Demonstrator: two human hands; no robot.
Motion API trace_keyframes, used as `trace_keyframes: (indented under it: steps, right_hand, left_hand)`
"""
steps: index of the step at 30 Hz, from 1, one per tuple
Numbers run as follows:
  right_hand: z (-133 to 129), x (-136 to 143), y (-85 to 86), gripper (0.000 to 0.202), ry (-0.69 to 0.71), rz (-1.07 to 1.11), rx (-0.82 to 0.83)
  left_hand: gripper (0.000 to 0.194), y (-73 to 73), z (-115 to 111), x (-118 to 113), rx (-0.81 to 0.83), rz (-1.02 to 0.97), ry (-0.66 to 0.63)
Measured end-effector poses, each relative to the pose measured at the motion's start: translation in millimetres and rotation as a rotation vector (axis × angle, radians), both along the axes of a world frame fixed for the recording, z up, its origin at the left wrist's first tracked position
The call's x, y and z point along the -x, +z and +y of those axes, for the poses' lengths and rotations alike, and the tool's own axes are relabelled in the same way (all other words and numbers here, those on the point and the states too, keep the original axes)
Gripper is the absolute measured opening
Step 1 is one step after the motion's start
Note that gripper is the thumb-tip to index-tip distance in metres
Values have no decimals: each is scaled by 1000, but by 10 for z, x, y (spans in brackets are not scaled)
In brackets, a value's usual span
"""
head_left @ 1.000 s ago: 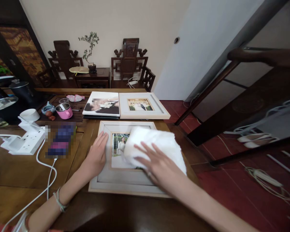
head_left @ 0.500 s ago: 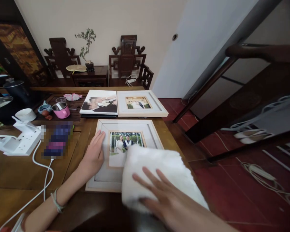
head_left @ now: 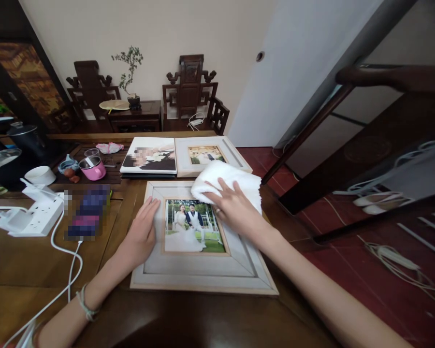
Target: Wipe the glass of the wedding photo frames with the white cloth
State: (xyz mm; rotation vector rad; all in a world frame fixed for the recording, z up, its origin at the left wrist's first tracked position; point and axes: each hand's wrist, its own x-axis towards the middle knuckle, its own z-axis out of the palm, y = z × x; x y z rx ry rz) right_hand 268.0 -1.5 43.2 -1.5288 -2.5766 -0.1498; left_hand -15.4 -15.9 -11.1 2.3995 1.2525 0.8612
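A picture frame (head_left: 203,285) with a pale wooden border lies flat on the table before me; its photo shows a couple in wedding clothes outdoors. My left hand (head_left: 144,229) holds the frame's left side, fingers together along the rim. Over at the frame's upper right, my right hand (head_left: 235,205) presses a folded white cloth (head_left: 224,176) down with bent, slightly spread fingers. The cloth hides the frame's upper right corner and overlaps the near edge of a second picture frame (head_left: 183,170) behind it.
A photo board (head_left: 148,157) lies beside the second frame. To the left are a pink cup (head_left: 93,169), a white bowl (head_left: 39,175), a power strip (head_left: 45,212), a phone (head_left: 89,212) and a trailing white cable (head_left: 54,270). The table's right edge drops to a red floor (head_left: 340,285).
My right hand has slid the cloth away from me, from the frame's lower right to its upper right, uncovering the photo. My left hand has stayed on the frame's left side.
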Motion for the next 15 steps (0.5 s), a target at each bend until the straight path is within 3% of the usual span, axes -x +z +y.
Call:
trace_keyframes:
  steps: [3,7,11,13,15]
  right_hand:
    - [-128,32,2,67,71,-40,41]
    - [-762,84,-49,55,261,-28,156]
    - [-1310,129,77,32,458,120,243]
    - [-1343,161,157,33,497,143,295]
    - [-1182,184,178,45,455,106,302]
  left_hand:
    - [59,-48,15,-8,-36,-13,15]
    - [49,-55,31,-40,-72,-4,31]
    - [46,-47,34,-49,-83,11,26]
    - [46,-44,28,-44,-75,13,27]
    - [47,-38,20,-38,-60,24,26]
